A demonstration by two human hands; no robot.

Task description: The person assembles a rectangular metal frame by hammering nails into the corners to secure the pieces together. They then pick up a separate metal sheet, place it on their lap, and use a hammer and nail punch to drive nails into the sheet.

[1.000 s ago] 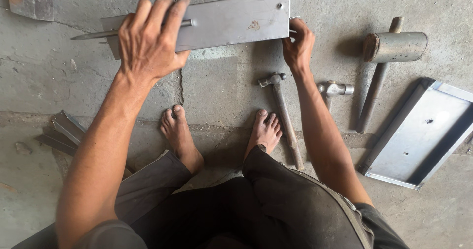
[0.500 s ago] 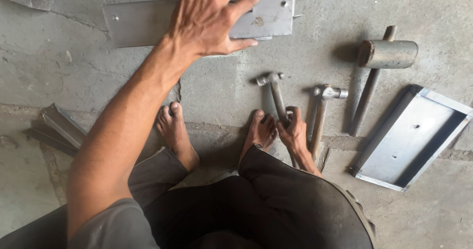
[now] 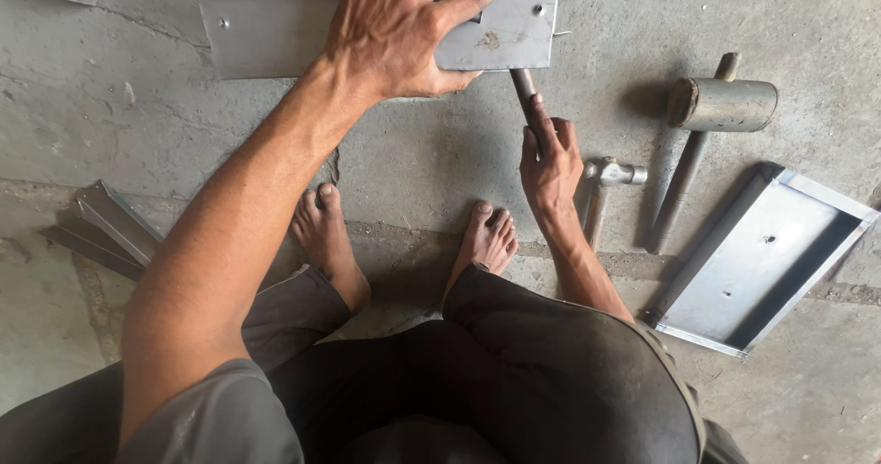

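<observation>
Metal sheet [image 3: 275,34] lies under the flat, spread left hand [image 3: 399,33]; right hand [image 3: 549,161] grips a hammer handle [image 3: 525,88].

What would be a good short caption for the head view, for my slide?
Left hand presses a metal sheet flat on the concrete floor while right hand grips a hammer handle.

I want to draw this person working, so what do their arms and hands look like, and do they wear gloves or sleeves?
No gloves: the left hand and right hand are bare, with no rings or watch showing. Both forearms are bare too. A short grey sleeve covers the top of the left arm; no sleeve shows on the right arm.
</observation>
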